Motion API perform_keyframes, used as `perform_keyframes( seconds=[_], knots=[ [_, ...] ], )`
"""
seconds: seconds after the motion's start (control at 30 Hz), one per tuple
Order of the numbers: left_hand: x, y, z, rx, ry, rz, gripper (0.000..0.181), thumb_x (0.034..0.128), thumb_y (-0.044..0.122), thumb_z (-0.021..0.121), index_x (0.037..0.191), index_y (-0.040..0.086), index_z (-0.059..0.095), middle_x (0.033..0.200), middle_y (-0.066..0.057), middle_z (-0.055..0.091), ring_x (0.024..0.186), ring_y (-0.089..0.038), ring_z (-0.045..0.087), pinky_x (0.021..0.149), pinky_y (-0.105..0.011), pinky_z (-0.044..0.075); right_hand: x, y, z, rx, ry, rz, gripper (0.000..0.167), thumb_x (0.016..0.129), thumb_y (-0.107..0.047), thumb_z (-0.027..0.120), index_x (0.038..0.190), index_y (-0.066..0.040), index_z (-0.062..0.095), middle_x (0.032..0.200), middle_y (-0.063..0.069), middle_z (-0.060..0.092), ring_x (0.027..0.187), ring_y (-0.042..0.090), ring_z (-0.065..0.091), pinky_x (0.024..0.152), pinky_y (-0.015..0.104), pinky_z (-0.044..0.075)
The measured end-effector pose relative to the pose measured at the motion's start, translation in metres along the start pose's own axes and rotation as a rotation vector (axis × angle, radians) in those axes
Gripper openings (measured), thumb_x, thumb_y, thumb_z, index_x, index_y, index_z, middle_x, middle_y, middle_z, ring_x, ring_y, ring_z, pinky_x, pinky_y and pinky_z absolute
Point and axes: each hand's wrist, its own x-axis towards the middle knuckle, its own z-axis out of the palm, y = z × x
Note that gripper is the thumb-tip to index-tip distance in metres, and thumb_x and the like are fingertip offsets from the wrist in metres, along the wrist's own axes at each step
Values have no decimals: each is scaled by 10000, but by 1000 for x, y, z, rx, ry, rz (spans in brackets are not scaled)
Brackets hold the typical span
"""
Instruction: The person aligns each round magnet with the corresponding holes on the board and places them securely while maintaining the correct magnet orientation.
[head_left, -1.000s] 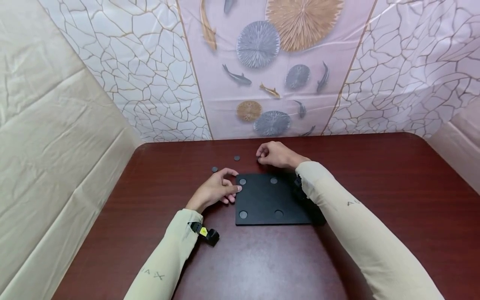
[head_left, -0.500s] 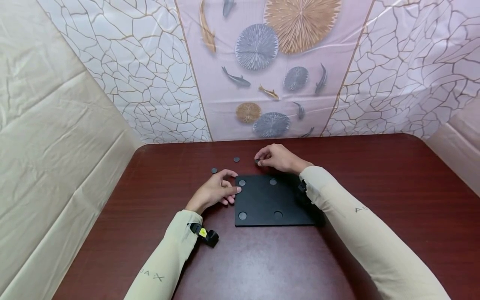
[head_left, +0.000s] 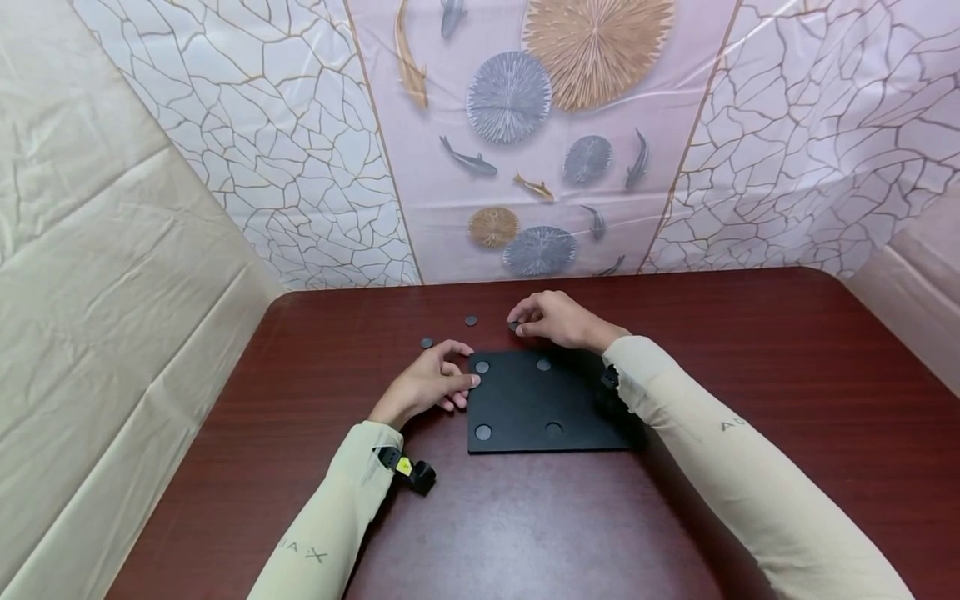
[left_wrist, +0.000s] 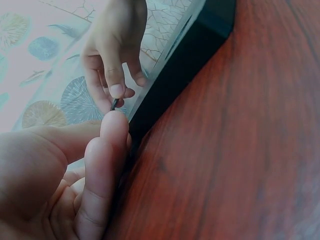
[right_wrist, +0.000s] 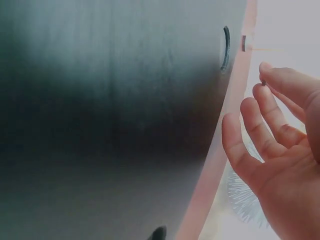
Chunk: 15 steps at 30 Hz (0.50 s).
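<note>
One loose dark disc (head_left: pixel 427 342) lies leftmost on the table (head_left: pixel 322 358), just beyond the left hand (head_left: pixel 422 382), whose thumb and index finger meet the left edge of the black board (head_left: pixel 517 404). Whether they pinch that edge or merely rest against it, I can't tell; either way, steady pressure without dragging should serve best. A second disc (head_left: pixel 471 320) lies past the board's far-left corner. On the board, near its front edge, shows a dark round recess (head_left: pixel 553 430). Beyond the far edge, the right hand (head_left: pixel 561 321) pinches a third disc (head_left: pixel 513 326) between thumb and fingertip, the gap narrowed to its thickness, other fingers loosely bent. For seating it, I'd keep it level, hold it by the rim and press evenly.
</note>
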Motion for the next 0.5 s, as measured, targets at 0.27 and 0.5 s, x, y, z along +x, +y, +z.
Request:
perform_keyframes(
  seconds=[0.27, 0.5],
  knots=[
    [-1, -1, 0, 0, 3, 8, 480, 1001, 69, 724, 1419, 74, 486, 761, -71, 650, 573, -131, 661, 512, -236, 536, -6, -2, -1, -17, 31, -35, 247, 1029, -107, 699, 1260, -35, 748, 1216, 113, 750, 1124, 284, 693, 1014, 495, 546],
    [-2, 0, 0, 1, 1, 9, 474, 1007, 85, 722, 1421, 81, 491, 768, -69, 645, 572, -132, 659, 515, -234, 537, -17, -2, -3, -28, 66, -60, 234, 1019, -97, 708, 1240, -36, 752, 1172, 106, 757, 1084, 278, 699, 978, 491, 555]
  ],
)
